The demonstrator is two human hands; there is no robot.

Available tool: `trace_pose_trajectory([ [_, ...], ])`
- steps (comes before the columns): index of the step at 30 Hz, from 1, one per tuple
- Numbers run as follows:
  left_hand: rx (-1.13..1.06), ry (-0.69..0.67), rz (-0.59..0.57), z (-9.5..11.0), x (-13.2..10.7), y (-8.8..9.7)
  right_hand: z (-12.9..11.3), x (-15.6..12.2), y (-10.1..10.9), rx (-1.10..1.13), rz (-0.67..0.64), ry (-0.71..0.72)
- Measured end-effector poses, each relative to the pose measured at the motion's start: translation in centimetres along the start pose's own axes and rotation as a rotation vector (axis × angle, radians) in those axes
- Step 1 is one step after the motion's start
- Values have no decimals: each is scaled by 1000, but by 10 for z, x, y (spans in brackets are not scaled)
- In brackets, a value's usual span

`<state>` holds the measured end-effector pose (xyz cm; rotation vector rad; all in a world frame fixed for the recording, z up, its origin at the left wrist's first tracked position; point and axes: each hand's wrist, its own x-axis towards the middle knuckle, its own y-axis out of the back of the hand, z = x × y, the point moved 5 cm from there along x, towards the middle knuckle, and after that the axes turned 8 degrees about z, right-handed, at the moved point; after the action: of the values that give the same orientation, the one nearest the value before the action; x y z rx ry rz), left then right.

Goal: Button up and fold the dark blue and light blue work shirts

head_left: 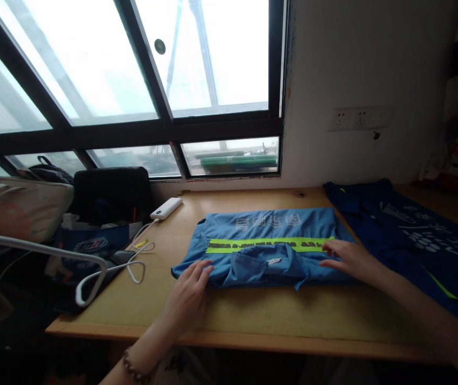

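A blue work shirt (pixel 221 227) lies folded into a rough rectangle on the wooden table (pixel 253 313). Its collar (pixel 249 263) faces me, a yellow-green reflective band crosses it, and pale lettering runs along the far part. My left hand (pixel 189 289) rests with fingers stretched out on the shirt's near left corner. At the right side, my right hand (pixel 347 258) has its fingers apart and slightly bent, touching or just above the fabric by the end of the band. Neither hand appears to grip the cloth.
A dark blue garment (pixel 405 230) with white print is spread at the right. A white power bank (pixel 167 209) with a cable sits at the back left. Bags (pixel 28 206) and a white metal rail (pixel 44 240) are beyond the table's left edge.
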<state>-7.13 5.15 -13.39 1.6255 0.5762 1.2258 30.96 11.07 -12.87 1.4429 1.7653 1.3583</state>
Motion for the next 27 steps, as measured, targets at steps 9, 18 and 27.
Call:
trace_pose_trajectory([
  [9, -157, 558, -86, 33, 74, -28, -150, 31, -95, 168, 305, -184],
  [18, -550, 624, -381, 9, 77, -58, -174, 22, -103, 239, 469, -73],
  [27, -1436, 1063, 6, 9, 60, -36, -187, 8, -105, 113, 481, 103],
])
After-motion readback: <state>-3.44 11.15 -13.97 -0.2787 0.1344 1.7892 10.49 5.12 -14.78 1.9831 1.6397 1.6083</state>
